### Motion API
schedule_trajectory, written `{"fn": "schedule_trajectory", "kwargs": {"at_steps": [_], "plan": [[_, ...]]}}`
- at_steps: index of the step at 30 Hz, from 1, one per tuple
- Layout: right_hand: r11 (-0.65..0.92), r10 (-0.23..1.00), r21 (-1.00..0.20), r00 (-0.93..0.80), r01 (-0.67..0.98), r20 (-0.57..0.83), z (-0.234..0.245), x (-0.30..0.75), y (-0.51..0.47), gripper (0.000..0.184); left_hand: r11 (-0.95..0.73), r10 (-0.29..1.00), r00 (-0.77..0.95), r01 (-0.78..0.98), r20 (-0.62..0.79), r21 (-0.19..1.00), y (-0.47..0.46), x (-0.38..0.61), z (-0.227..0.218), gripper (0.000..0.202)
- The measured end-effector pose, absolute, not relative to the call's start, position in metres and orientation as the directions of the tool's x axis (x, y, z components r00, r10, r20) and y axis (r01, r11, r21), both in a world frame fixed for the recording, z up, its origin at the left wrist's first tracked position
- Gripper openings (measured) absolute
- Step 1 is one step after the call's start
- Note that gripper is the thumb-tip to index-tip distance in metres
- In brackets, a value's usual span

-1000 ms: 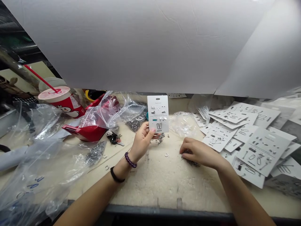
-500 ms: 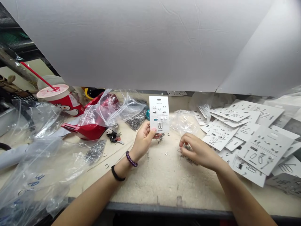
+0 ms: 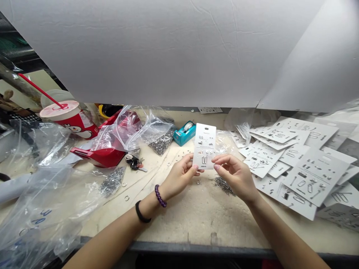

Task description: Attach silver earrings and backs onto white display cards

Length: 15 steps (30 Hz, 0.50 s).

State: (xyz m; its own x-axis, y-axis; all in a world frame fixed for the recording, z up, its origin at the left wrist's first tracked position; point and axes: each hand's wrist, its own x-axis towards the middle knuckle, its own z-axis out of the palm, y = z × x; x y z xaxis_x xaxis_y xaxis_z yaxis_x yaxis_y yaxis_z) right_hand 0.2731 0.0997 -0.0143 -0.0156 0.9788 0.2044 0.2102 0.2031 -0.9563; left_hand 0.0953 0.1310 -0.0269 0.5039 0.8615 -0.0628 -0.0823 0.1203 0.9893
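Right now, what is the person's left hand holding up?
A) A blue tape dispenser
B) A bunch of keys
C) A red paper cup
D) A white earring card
D. The left hand pinches the lower part of the white earring card, holding it upright above the bench.

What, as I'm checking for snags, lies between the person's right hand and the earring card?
Nothing visible does: the right hand sits right at the edge of the earring card, which the left hand holds, with no object between them.
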Motion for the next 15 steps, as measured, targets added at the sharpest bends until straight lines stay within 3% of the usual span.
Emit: {"fn": "schedule_trajectory", "kwargs": {"at_steps": [8,15], "plan": [[0.293,0.949,-0.888,0.006,0.355,0.316,-0.0187,0.2665,0.0949,0.002,0.101,0.818,0.571,-0.034,-0.063,0.994,0.1240,0.0992,-0.0269,0.038],[0.331,0.938,-0.844,-0.048,0.421,0.344,-0.0192,0.2655,0.0964,0.012,0.064,0.816,0.576,-0.003,-0.051,0.998,0.1257,0.0988,-0.0323,0.035]]}}
